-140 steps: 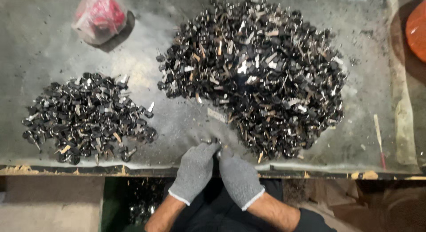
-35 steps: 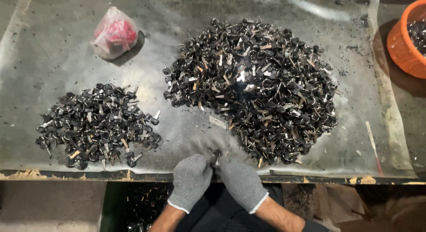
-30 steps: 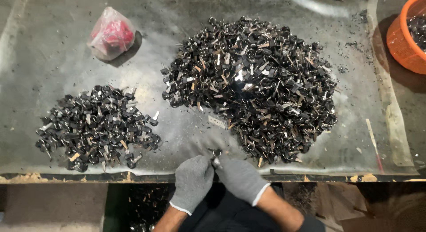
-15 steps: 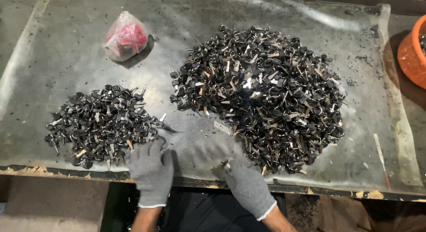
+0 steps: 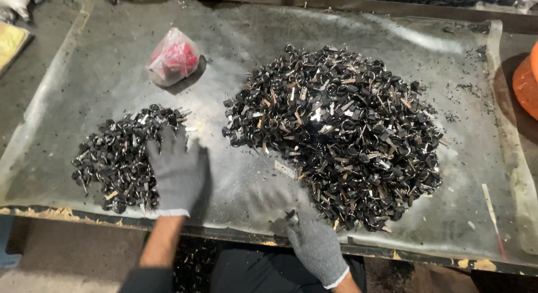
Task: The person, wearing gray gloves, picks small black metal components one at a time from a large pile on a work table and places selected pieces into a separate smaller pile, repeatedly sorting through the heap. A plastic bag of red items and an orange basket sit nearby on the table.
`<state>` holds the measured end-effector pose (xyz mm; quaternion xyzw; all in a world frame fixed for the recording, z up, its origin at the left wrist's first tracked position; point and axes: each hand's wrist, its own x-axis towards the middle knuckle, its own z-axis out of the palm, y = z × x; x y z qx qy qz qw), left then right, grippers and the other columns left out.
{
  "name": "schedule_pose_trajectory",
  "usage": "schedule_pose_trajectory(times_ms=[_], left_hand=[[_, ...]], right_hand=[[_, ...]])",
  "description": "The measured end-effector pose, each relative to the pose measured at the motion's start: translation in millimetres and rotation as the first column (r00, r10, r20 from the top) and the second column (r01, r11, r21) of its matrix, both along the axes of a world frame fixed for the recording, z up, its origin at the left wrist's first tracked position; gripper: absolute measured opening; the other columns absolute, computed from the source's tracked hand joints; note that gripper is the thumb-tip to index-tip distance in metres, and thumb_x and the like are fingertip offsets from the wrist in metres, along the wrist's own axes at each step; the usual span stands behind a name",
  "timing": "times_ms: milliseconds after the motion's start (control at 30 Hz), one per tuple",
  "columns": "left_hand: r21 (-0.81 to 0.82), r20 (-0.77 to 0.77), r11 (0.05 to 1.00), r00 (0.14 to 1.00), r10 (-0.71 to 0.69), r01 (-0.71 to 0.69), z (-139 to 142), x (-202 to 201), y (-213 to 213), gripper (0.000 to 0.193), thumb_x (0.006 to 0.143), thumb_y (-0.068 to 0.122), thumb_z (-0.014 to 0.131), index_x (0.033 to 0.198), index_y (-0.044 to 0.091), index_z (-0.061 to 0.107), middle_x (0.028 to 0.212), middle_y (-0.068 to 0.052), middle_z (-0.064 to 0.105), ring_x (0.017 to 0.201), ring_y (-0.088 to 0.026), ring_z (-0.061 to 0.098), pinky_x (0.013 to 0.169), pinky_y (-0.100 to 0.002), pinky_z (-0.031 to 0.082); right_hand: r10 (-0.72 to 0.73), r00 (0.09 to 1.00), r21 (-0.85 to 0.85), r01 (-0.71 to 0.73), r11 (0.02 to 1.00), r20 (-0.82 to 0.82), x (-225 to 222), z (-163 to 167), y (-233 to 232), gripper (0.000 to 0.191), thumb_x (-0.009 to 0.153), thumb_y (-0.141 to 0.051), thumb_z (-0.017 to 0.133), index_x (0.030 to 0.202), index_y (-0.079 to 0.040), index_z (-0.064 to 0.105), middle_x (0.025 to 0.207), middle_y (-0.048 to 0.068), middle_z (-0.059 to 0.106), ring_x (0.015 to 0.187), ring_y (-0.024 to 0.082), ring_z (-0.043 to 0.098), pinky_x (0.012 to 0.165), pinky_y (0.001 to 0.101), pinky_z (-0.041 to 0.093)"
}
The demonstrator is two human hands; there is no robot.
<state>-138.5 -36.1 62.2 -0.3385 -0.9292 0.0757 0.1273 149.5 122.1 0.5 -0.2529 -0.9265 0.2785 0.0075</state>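
On the grey bench sheet (image 5: pixel 112 74), the spread left hand (image 5: pixel 176 172) lies flat against the small pile (image 5: pixel 115 158), right hand (image 5: pixel 314 242) pinching one black part (image 5: pixel 291 217).

left hand (image 5: pixel 175 175) on small pile (image 5: pixel 120 158), big pile (image 5: pixel 342 133)

Both hands, left hand (image 5: pixel 175 172) and right hand (image 5: pixel 315 243), are covered by grey knit gloves with white cuffs. The small pile (image 5: pixel 115 158) and large pile (image 5: pixel 342 130) of parts are seen as black, flecked silver and tan. Something red, perhaps cloth, is wrapped in a clear bag (image 5: pixel 172 62). The counter (image 5: pixel 106 63) is dull grey.
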Motion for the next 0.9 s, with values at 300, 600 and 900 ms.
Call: schedule_pose_trajectory(times_ms=[300, 600, 900], left_hand=[[0.338, 0.0, 0.91, 0.966, 0.257, -0.242, -20.8, -12.6, -54.1, 0.09, 0.085, 0.076, 0.065, 0.151, 0.016, 0.057, 0.164, -0.03, 0.032, 0.152, -0.058, 0.018, 0.114, -0.08, 0.009], [0.07, -0.287, 0.993, 0.955, -0.071, 0.095, -24.1, -34.9, 13.9, 0.061, 0.072, 0.039, 0.066, 0.129, 0.017, 0.069, 0.142, -0.008, 0.063, 0.139, -0.031, 0.051, 0.112, -0.064, 0.026], [0.204, 0.092, 0.972, 0.991, 0.102, -0.119, -30.1, -67.1, 41.8, 0.051, 0.086, 0.035, 0.064, 0.131, 0.01, 0.065, 0.131, -0.012, 0.065, 0.129, -0.031, 0.056, 0.108, -0.058, 0.035]], right_hand=[[0.001, 0.984, -0.076, -0.015, 0.997, -0.181, 5.6, -1.5, 1.2, 0.075, 0.084, -0.023, 0.077, 0.147, -0.002, 0.041, 0.078, 0.011, 0.075, 0.068, 0.028, 0.076, 0.063, 0.0408, 0.061], [-0.059, 0.896, 0.03, 0.081, 0.996, -0.44, 9.2, 10.4, -4.5, 0.085, 0.078, -0.023, 0.078, 0.151, -0.004, 0.038, 0.092, 0.014, 0.073, 0.081, 0.031, 0.074, 0.077, 0.0484, 0.054], [-0.145, 0.836, -0.072, 0.126, 0.989, -0.529, 13.9, 19.9, -10.9, 0.071, 0.079, -0.021, 0.079, 0.139, -0.005, 0.045, 0.087, 0.013, 0.072, 0.075, 0.033, 0.073, 0.07, 0.0478, 0.054]])
